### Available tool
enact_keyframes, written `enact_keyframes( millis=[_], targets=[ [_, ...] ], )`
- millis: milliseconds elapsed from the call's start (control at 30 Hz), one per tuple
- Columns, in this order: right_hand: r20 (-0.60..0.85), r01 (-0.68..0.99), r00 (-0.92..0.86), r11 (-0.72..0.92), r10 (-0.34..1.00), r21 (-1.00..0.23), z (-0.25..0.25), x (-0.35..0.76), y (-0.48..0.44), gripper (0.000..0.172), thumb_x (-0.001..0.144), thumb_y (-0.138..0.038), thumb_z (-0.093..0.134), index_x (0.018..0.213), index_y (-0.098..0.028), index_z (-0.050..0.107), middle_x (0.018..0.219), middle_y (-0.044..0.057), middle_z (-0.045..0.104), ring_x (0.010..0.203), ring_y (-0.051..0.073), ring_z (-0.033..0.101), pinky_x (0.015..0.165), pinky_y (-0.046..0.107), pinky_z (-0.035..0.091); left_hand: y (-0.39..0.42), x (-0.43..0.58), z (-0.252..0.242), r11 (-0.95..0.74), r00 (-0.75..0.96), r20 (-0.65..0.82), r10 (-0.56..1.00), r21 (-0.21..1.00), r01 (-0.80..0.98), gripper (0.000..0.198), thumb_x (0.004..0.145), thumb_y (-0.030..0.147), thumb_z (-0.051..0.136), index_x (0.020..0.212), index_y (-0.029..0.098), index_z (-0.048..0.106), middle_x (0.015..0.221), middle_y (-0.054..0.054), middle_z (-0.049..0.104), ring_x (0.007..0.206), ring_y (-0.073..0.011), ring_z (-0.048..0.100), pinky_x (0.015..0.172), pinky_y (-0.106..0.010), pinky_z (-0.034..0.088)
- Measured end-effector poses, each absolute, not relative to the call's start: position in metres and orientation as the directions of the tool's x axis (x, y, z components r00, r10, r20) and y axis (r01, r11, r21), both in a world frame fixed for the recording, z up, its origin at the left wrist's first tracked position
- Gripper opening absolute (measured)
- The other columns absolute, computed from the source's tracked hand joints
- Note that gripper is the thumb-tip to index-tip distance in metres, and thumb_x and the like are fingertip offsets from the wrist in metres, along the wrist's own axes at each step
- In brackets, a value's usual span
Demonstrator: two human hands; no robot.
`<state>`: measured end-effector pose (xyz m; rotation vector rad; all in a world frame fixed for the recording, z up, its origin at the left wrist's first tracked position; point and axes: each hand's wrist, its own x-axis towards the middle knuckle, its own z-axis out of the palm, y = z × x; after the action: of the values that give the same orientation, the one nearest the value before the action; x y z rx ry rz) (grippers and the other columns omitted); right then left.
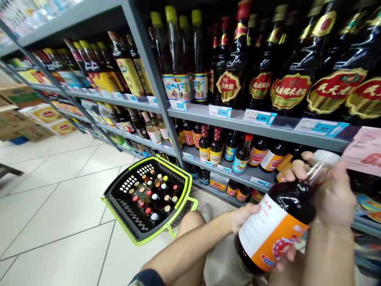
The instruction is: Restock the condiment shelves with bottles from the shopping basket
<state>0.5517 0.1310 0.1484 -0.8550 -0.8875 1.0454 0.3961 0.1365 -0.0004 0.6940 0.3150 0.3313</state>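
Observation:
A large bottle of dark sauce with a white cap and an orange-and-white label is held tilted in front of me, its neck toward the upper right. My left hand grips the lower body, thumb on the white part of the label and fingertips showing at the orange side. Around the neck, just below the cap, my right hand is closed. On the floor to the left stands a black shopping basket with a lime-green rim, holding several small bottles with red, white and tan caps.
Grey shelves run along the right and back, filled with dark bottles and smaller sauce bottles. A pink price sign hangs at the far right. Cardboard boxes are stacked at the far left on the tiled floor.

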Motion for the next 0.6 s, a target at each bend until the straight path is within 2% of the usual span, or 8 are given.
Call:
enact_keyframes(
  millis=[133,233,333,467,600],
  targets=[
    [0.208,-0.334,0.24,0.282,0.948,-0.9,0.143,0.536,0.142,0.047,0.085,-0.079,0.062,0.084,-0.032,0.065,0.064,-0.001,0.039,0.055,0.023,0.054,0.063,0.048,0.055,0.136,0.394,0.006,0.751,0.931,-0.144,0.337,0.637,-0.174,0.105,0.058,0.088,0.066,0.129,0.011,0.07,0.122,-0.02,0.073,0.125,-0.0481,0.063,0.11,-0.063,0.042],
    [0.227,-0.367,0.246,0.307,0.942,-0.878,0.142,0.53,0.15,0.049,0.086,-0.078,0.064,0.083,-0.029,0.06,0.065,-0.005,0.037,0.051,0.017,0.046,0.065,0.044,0.058,0.136,0.394,0.012,0.815,0.98,-0.071,0.184,0.568,-0.111,0.113,0.048,0.093,0.064,0.126,0.011,0.071,0.1,-0.017,0.074,0.116,-0.0488,0.067,0.106,-0.065,0.043],
    [0.234,-0.39,0.254,0.32,0.939,-0.863,0.14,0.532,0.152,0.05,0.086,-0.075,0.068,0.084,-0.026,0.058,0.065,-0.007,0.038,0.05,0.014,0.044,0.064,0.039,0.06,0.139,0.395,0.008,0.857,0.995,-0.047,0.083,0.513,-0.047,0.113,0.047,0.094,0.064,0.124,0.011,0.07,0.083,-0.014,0.071,0.105,-0.0476,0.07,0.102,-0.066,0.045],
    [0.209,-0.455,0.257,0.308,0.944,-0.835,0.137,0.534,0.146,0.055,0.08,-0.078,0.073,0.086,-0.025,0.058,0.063,-0.009,0.042,0.05,0.013,0.051,0.059,0.032,0.059,0.143,0.397,-0.006,0.889,0.998,0.048,-0.031,0.458,0.005,0.106,0.048,0.092,0.069,0.119,0.013,0.068,0.089,-0.016,0.075,0.078,-0.0382,0.073,0.088,-0.061,0.053],
    [0.187,-0.489,0.236,0.283,0.954,-0.825,0.135,0.537,0.141,0.054,0.082,-0.077,0.072,0.088,-0.025,0.059,0.062,-0.009,0.047,0.05,0.012,0.055,0.059,0.029,0.06,0.141,0.4,-0.011,0.91,0.995,0.097,-0.031,0.414,-0.012,0.102,0.059,0.091,0.065,0.125,0.013,0.066,0.097,-0.016,0.076,0.073,-0.0348,0.074,0.075,-0.05,0.056]
  ],
)
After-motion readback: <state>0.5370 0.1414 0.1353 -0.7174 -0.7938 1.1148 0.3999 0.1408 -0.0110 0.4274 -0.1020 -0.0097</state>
